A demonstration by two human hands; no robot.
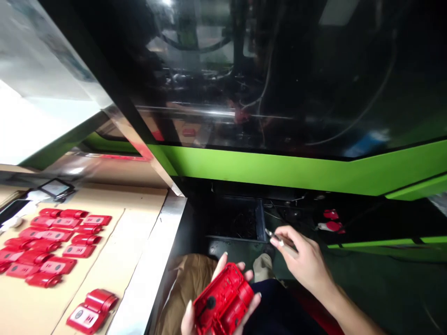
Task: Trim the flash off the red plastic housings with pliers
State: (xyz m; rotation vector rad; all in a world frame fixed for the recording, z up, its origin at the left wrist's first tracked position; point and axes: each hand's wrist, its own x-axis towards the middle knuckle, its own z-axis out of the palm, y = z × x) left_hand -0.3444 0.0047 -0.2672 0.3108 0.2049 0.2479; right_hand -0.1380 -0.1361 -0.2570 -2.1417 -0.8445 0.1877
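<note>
The left hand (223, 298) cradles a red plastic housing (223, 300) from beneath, fingers curled round its edges, hollow side up — likely for trimming. Just right, the right hand (302, 260) pinches a small metal tool (275, 237). Far left, more red housings (52, 246) lie in rows on the desk (139, 223).
</note>
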